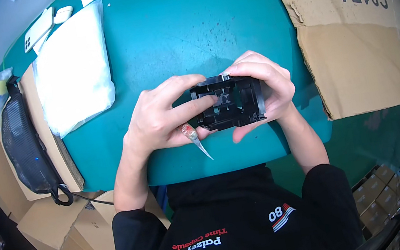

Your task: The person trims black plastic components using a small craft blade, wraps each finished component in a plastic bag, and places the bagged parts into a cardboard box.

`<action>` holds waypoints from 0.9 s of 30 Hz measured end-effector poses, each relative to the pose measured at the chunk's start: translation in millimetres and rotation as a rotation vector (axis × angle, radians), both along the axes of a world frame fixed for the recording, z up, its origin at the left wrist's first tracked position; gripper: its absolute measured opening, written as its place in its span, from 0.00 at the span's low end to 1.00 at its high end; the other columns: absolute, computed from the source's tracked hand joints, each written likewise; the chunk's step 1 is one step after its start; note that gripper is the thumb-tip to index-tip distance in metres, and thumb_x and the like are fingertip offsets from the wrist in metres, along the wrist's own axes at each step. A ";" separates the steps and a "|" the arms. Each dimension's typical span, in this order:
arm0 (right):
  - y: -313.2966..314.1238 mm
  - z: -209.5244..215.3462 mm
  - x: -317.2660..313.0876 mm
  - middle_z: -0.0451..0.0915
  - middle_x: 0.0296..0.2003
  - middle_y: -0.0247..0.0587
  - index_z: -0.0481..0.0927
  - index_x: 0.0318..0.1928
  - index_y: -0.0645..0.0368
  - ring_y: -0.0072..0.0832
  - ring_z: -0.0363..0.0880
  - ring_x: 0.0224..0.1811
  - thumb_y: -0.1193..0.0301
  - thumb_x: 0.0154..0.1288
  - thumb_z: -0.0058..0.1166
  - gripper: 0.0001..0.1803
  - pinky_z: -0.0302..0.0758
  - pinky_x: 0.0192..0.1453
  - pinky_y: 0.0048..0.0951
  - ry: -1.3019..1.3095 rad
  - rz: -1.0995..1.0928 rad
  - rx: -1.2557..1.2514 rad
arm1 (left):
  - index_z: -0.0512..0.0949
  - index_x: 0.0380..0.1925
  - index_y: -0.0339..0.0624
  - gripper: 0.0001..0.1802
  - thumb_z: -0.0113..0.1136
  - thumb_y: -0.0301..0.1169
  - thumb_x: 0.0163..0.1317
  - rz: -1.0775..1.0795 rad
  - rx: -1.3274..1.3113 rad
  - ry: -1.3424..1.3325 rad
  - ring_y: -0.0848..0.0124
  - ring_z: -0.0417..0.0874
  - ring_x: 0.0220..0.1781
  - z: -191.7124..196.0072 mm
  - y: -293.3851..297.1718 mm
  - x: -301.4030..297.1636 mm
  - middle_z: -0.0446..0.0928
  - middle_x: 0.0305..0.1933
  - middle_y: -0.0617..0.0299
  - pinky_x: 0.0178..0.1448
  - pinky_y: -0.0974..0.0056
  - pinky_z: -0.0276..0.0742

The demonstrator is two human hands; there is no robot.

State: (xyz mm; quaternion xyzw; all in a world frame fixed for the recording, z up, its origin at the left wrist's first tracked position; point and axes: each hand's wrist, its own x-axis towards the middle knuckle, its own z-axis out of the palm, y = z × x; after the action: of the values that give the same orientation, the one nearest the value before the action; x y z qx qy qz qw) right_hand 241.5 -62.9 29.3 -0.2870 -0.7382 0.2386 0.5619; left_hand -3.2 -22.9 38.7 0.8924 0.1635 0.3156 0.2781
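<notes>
Both my hands hold a black plastic housing (245, 100) with an open, framed inside, over the near part of the green table. My left hand (156, 112) grips its left side; the index finger rests on the top edge and another finger reaches into the middle. My right hand (267, 83) wraps round the right side, fingers at the upper corner and thumb below. Beneath my left fingers sticks out a small pointed tool (190, 133), its body wrapped in something reddish and clear, its thin pale tip pointing down. Whether the left hand grips that tool or only tucks it is hidden.
The green table (184, 28) carries a white plastic-wrapped package (75, 71) at left, with a white phone (39, 30) behind. A black mesh pouch (30, 144) lies on cardboard at the left edge. A large cardboard box (357, 58) stands right; open boxes (79, 238) sit lower left.
</notes>
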 end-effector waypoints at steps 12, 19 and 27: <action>-1.0 0.2 1.4 0.88 0.42 0.46 0.82 0.53 0.67 0.34 0.87 0.37 0.49 0.36 0.87 0.47 0.82 0.41 0.31 0.002 -0.007 0.012 | 0.88 0.40 0.44 0.23 0.79 0.41 0.44 -0.010 -0.097 -0.091 0.56 0.89 0.44 4.8 0.1 0.2 0.83 0.51 0.49 0.39 0.61 0.87; -2.3 -0.2 -2.8 0.88 0.43 0.45 0.82 0.52 0.66 0.35 0.87 0.36 0.49 0.37 0.87 0.46 0.82 0.38 0.31 -0.009 -0.006 0.033 | 0.88 0.41 0.49 0.22 0.74 0.44 0.46 -0.008 -0.043 0.022 0.60 0.88 0.44 -1.7 -3.2 0.8 0.82 0.53 0.53 0.33 0.63 0.84; -0.1 3.6 -2.8 0.87 0.43 0.46 0.82 0.52 0.67 0.35 0.87 0.35 0.51 0.36 0.87 0.46 0.82 0.37 0.32 -0.015 -0.007 0.057 | 0.86 0.43 0.48 0.23 0.74 0.43 0.46 0.010 0.019 0.060 0.60 0.88 0.43 2.7 -2.8 2.7 0.82 0.52 0.55 0.30 0.62 0.82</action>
State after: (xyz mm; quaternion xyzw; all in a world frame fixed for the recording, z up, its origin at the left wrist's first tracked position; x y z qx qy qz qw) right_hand 238.8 -63.0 32.9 -0.2754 -0.7480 0.2134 0.5650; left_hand -0.6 -25.7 41.4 0.9032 0.1730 0.2916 0.2631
